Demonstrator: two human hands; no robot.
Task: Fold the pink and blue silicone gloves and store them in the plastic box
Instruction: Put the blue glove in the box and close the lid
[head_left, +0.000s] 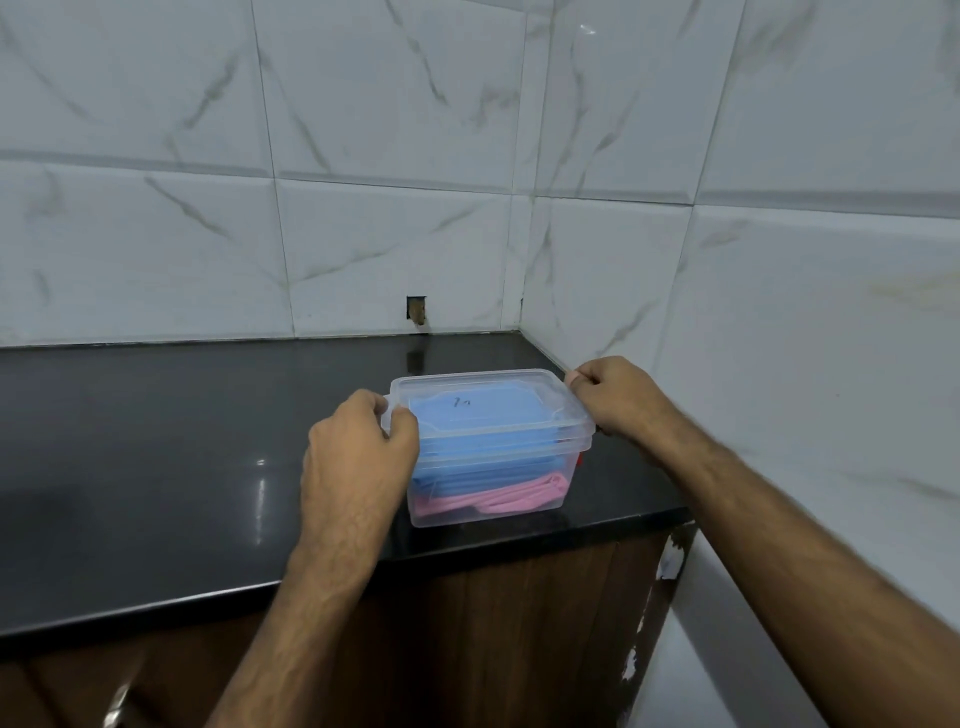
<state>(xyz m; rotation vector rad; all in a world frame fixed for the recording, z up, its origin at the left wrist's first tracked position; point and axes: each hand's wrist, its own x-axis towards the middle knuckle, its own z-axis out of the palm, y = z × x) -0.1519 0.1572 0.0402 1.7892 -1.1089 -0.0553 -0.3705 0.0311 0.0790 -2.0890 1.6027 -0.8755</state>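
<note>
With both gloves folded inside, blue glove (488, 441) over pink glove (498, 500), the plastic box (519, 512) sat near the counter's (156, 441) front edge while the left hand (358, 457) at nine o'clock and right hand (613, 397) at three pinched the lid (483, 382) edges, which probably wanted even downward pressure to seat.

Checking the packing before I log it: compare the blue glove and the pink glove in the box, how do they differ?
The blue glove lies on top, reaching up under the lid; the pink glove lies beneath it along the bottom. Blue shows as a thick stack, pink as a thin band. Both sit folded inside the plastic box.
</note>
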